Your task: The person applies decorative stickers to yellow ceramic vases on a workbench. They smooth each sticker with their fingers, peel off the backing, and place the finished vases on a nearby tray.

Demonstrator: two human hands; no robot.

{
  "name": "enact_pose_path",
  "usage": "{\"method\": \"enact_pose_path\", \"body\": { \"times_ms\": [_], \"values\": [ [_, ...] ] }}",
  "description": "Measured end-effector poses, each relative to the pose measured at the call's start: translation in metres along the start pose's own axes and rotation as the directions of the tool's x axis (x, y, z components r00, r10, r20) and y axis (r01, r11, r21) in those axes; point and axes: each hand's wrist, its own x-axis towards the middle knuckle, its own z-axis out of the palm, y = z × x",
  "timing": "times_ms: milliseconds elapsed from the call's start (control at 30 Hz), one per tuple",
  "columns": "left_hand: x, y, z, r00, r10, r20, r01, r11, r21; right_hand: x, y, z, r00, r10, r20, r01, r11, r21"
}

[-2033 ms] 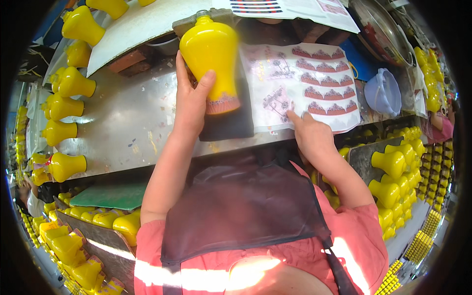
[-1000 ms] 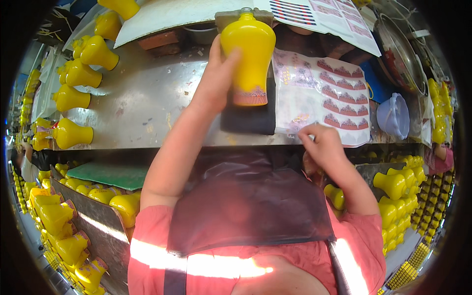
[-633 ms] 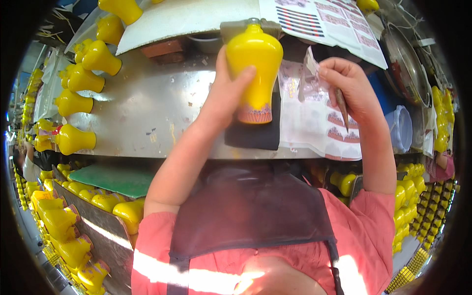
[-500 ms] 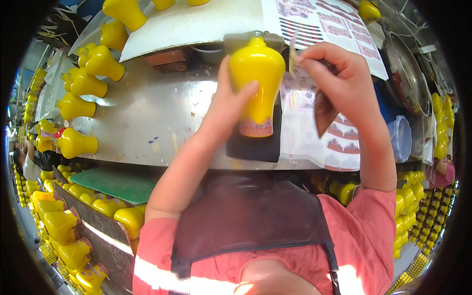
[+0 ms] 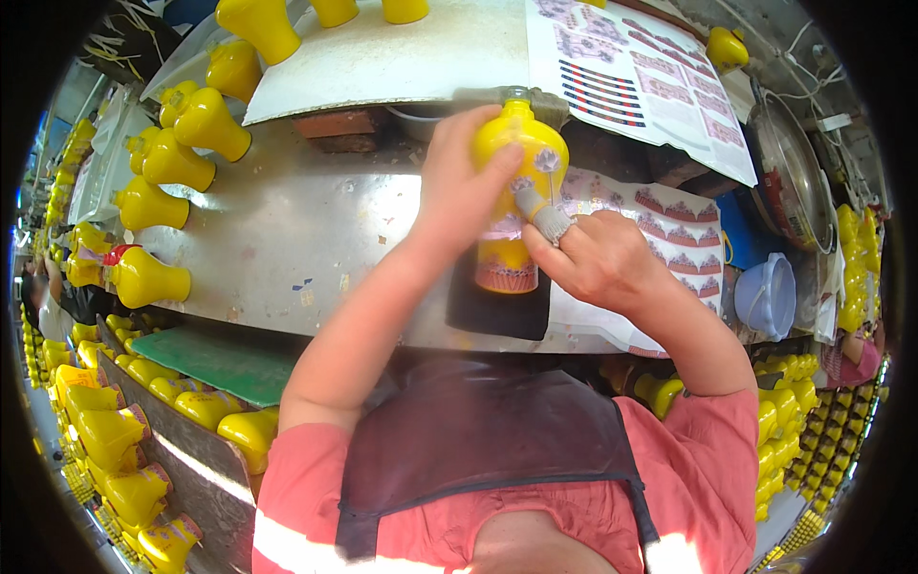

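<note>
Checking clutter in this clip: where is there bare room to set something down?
Most room: the metal bench between the row of yellow vases and the left forearm, bar some flecks. The white board is free between its vases and the printed sheet. Crowded: around the held vase, with left hand, right hand, dark pad and decal sheet.

Glossy yellow bottle (image 5: 541, 140); shiny metal tabletop (image 5: 311, 225); matt pad (image 5: 497, 314).

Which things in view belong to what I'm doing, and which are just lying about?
Apparently in use: glossy yellow vase, held in your left hand; purple floral decal on it, near your right hand; flat black pad; white sheet printed with reddish bands.
Seemingly idle: pale blue plastic bucket; reddish brick; flat green board.
</note>
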Motion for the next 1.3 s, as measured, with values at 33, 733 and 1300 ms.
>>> {"method": "enact_pose_path", "body": {
  "times_ms": [33, 733, 1300],
  "values": [
    [-0.003, -0.002, 0.000, 1.000, 0.020, 0.001, -0.020, 1.000, -0.014, -0.005, -0.001, 0.001, 1.000, -0.008, 0.019, 0.008, 1.000, 0.019],
    [-0.021, -0.008, -0.008, 0.924, 0.350, 0.152, -0.381, 0.829, 0.408, 0.030, 0.031, 0.018, 0.419, 0.768, 0.484, -0.766, 0.013, 0.643],
    [-0.039, -0.044, -0.009, 0.988, 0.045, 0.146, -0.031, 0.995, -0.092, -0.006, 0.001, 0.030, 0.364, 0.678, 0.638, -0.754, -0.188, 0.629]
  ]
}}
